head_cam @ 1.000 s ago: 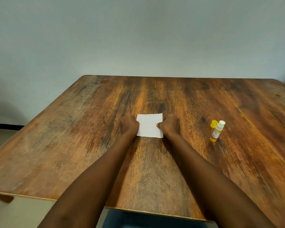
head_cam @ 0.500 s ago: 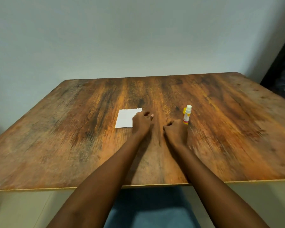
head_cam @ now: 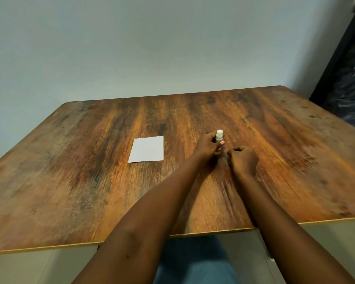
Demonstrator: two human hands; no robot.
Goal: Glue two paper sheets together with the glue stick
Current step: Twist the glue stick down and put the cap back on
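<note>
Your left hand [head_cam: 207, 147] has quit the white paper square [head_cam: 147, 149] at 9 o'clock and now grips the white-tipped glue stick [head_cam: 219, 135]. Your right hand [head_cam: 242, 160] curls beside it, contents unclear. Pressing looks finished.

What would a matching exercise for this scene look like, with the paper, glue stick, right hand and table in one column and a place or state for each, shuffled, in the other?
1. paper
2. glue stick
3. right hand
4. table

A. brown wood grain
B. gripped upright by the left hand
C. lying flat, left of both hands
D. fingers curled, right of the glue stick

Pairs: 1-C, 2-B, 3-D, 4-A.
</note>
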